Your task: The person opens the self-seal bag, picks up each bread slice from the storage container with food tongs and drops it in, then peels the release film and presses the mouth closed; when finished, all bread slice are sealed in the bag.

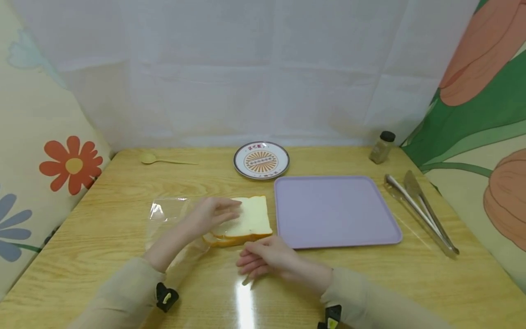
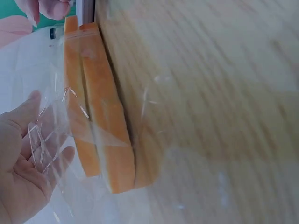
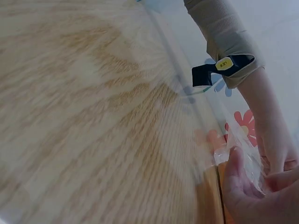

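Two thick slices of white bread (image 1: 252,217) lie stacked on the table, with brown crusts (image 2: 105,126) facing the left wrist camera. Clear plastic film, apparently a bag (image 1: 164,212), spreads left of the bread and partly covers the crusts. My left hand (image 1: 219,214) is over the left part of the top slice, fingers loosely extended. In the left wrist view, film lies across the fingers of this left hand (image 2: 28,158). Just in front of the bread's near right corner is my right hand (image 1: 267,258), fingers loosely bent. The right wrist view shows its thumb (image 3: 236,175) apart from the fingers.
A lilac tray (image 1: 337,212) sits right of the bread. Behind are a patterned plate (image 1: 261,160), a gold spoon (image 1: 164,160) and a dark-lidded jar (image 1: 382,147). Metal tongs (image 1: 423,212) lie at the right edge of the wooden table (image 1: 102,219).
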Demonstrator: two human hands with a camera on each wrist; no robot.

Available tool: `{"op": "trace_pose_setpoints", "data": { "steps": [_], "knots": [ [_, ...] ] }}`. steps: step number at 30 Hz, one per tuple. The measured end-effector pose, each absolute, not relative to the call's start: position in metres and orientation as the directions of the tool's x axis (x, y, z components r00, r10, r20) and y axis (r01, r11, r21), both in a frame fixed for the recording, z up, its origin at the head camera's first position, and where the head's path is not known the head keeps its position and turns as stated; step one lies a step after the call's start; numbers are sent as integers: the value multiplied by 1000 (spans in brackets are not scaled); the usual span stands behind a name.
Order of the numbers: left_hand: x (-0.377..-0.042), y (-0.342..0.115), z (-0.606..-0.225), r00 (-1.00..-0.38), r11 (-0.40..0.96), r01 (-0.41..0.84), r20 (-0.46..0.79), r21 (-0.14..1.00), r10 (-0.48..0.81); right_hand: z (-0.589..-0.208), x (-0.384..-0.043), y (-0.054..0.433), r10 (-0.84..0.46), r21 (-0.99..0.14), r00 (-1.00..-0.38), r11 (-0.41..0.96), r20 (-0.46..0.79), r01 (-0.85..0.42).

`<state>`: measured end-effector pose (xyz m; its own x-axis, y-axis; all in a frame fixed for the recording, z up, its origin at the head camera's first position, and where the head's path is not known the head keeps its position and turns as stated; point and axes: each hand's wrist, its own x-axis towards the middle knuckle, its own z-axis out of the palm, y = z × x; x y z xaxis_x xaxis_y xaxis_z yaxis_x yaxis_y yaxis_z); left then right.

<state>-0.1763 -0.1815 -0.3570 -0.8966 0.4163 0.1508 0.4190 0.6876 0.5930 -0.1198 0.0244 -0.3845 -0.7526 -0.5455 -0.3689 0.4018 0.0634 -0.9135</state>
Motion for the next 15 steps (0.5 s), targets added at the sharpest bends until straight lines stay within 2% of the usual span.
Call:
{"op": "trace_pose_setpoints", "data": {
  "steps": [8,15],
  "knots": [
    [-181,-189,-341,-902,724,420,166,548,398,-385,-122,-4,-517,-832,-732,-66,-443,551],
    [-189,-192,-325,-891,732,441,152,519,428,-386,-124,-14,-493,-772,-732,-173,-470,612]
  ]
}}
